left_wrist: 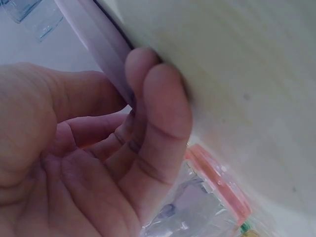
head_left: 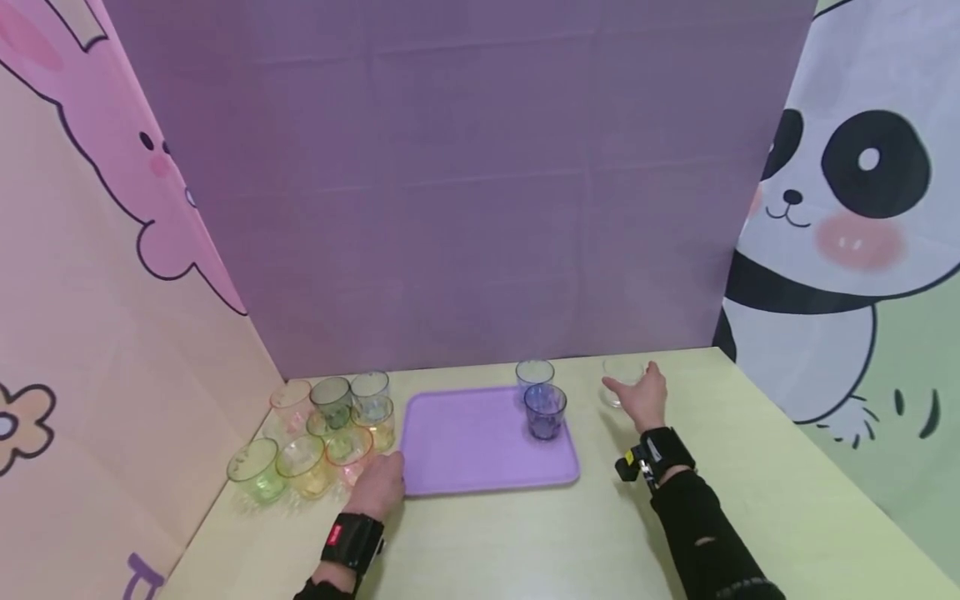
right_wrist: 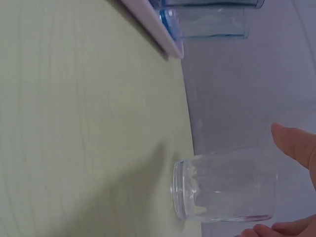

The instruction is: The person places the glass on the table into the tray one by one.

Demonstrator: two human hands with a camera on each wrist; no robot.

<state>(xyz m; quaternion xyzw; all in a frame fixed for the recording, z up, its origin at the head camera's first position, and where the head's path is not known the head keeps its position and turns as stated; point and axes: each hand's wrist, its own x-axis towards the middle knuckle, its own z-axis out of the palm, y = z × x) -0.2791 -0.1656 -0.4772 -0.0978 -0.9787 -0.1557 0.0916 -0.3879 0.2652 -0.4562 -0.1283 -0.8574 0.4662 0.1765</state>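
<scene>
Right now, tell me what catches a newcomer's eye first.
The purple tray sits mid-table with two blue cups at its far right corner. Coloured cups cluster to its left, where the left hand touches the tray's edge. The right hand reaches around a clear cup.

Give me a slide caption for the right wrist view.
Right hand open around a clear glass standing on the pale green table, not yet gripping.
</scene>
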